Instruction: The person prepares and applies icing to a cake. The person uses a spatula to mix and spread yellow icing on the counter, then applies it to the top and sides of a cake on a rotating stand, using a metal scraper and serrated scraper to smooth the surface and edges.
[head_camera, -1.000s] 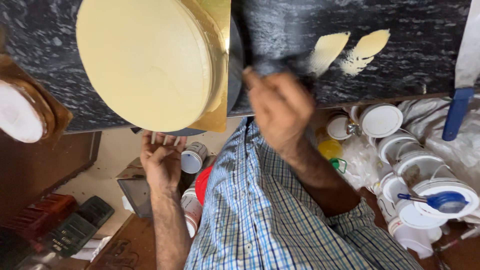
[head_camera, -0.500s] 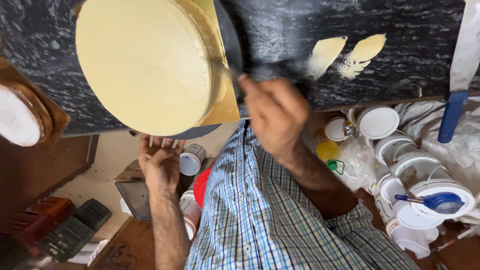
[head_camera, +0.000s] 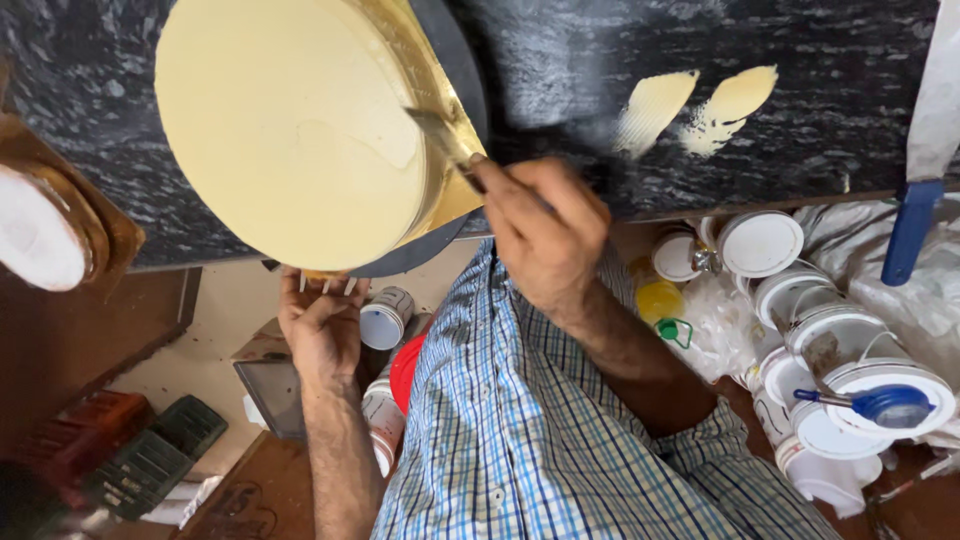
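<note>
Your right hand grips a metal spatula, blade angled onto the round cream-frosted cake's near edge on the black table, while your left hand holds the turntable rim.

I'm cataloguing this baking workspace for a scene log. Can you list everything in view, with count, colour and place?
cake: one, round, pale cream icing, on the turntable
gold board: one, gold, under the cake
turntable: one, dark, on the counter
counter: one, black speckled stone, across the top
icing smears: two, cream, on the counter at right
spatula: one, metal blade, against the cake's side
second cake: one, white-topped, far left edge
blue-handled tool: one, right edge
tubs: several, white lids, below the counter at right
blue scoop: one, on a tub lid
checked shirt: blue and white, centre bottom
left hand: under the turntable's edge
right hand: fingers closed on the spatula
</note>
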